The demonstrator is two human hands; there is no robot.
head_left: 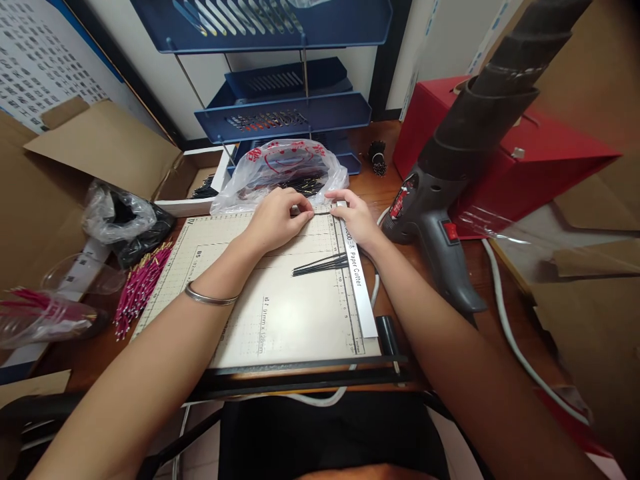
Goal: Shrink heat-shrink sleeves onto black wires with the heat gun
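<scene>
A white paper cutter (280, 307) with a printed grid lies on the desk before me. My left hand (277, 217) rests at its far edge, fingers pinched together on a thin black strand (323, 213). My right hand (353, 215) pinches the other end of that strand over the cutter's white blade arm (361, 287). A small bundle of thin black strands (320, 265) lies on the grid below my hands. A silver bangle (209, 298) circles my left wrist.
A clear plastic bag (283, 170) of black strands sits just behind the cutter. A grey heat gun (440, 200) stands at the right before a red box (500, 167). Pink-tipped pieces (140, 287) lie at the left. Blue stacked trays (285, 107) and cardboard boxes (75, 173) surround.
</scene>
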